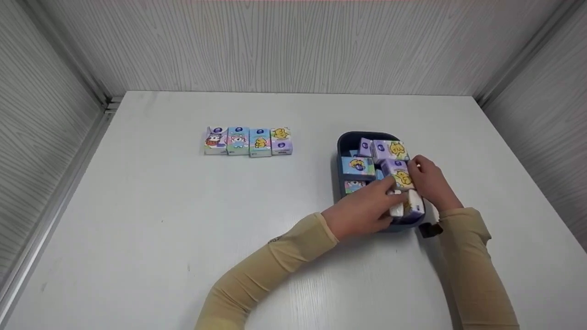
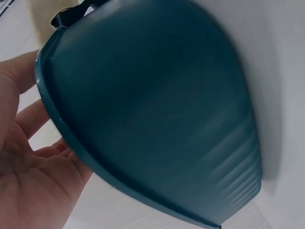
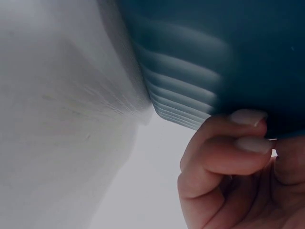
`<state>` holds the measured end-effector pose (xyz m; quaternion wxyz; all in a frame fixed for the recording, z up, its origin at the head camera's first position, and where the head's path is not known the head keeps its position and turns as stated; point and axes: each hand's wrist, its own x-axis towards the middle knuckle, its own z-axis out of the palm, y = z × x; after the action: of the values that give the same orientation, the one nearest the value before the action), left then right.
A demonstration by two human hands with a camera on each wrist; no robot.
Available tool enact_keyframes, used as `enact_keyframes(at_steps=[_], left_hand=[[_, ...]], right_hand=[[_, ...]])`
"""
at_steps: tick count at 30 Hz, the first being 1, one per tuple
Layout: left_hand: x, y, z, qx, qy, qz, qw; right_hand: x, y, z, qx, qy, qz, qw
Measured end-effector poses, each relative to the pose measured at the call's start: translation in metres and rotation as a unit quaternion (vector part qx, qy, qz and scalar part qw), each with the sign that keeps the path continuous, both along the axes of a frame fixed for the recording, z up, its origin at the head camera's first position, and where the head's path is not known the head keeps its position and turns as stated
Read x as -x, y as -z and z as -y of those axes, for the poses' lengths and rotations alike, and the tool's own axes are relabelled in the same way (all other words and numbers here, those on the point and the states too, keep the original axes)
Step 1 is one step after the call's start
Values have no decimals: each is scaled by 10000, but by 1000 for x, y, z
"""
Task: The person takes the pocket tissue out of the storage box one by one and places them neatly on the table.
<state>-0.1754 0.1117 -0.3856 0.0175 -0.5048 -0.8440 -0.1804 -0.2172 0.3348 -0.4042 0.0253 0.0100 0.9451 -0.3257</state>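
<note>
A dark blue-green bin (image 1: 343, 146) holds several small cartoon-printed packs that look like pocket tissues, among them a blue one (image 1: 357, 166) and a tilted purple-and-yellow one (image 1: 396, 172). My left hand (image 1: 360, 211) reaches over the near rim with fingers among the packs, beside a white-ended pack (image 1: 396, 210). Its fingertips are hidden behind the bin's wall (image 2: 152, 95) in the left wrist view, so any grasp is unclear. At the right side, my right hand (image 1: 431, 181) holds the rim. Two curled fingers (image 3: 233, 157) press the outer wall in the right wrist view.
Left of the bin, several matching packs stand in a row on the white table, from a penguin-like print (image 1: 215, 141) to a purple-and-yellow one (image 1: 281, 141). Grey wood-grain panels (image 1: 293, 46) enclose the back and sides. A small black piece (image 1: 431, 229) hangs near the right wrist.
</note>
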Motion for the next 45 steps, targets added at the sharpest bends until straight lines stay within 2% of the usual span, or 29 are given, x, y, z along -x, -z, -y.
enact_keyframes(at_steps=[2, 4, 8, 11, 14, 20, 27, 34, 40, 45], left_hand=[[1, -3, 3, -125, 0, 86, 9999], [1, -7, 8, -372, 21, -13, 9993], [2, -17, 23, -998, -138, -536, 9935], [2, -27, 42, -1288, -552, -842, 9865], [3, -34, 65, -1377, -1026, -967, 9804], [12, -32, 102, -1314, -1826, -899, 9702], [27, -20, 117, -866, -2508, -788, 9609], [36, -6, 116, 304, -2954, -412, 9540], [37, 0, 112, 1031, -3098, 33, 9452], [32, 8, 102, 1312, -2913, 31, 9476]], right_hand=[[1, 0, 0, 8, 3, -1, 10000], [1, 0, 0, 38, 18, 20, 10000], [1, 0, 0, 54, 59, 50, 10000], [1, 1, 0, 28, 42, 48, 10000], [0, 0, 0, 11, 9, 23, 10000], [0, -1, -1, -1, -74, -35, 10000], [-1, -1, -2, 32, -96, 14, 9999], [-1, 0, -2, 55, -90, -8, 9999], [-1, 0, -1, 0, -96, -43, 9999], [-2, -2, -1, 15, -91, -53, 9999]])
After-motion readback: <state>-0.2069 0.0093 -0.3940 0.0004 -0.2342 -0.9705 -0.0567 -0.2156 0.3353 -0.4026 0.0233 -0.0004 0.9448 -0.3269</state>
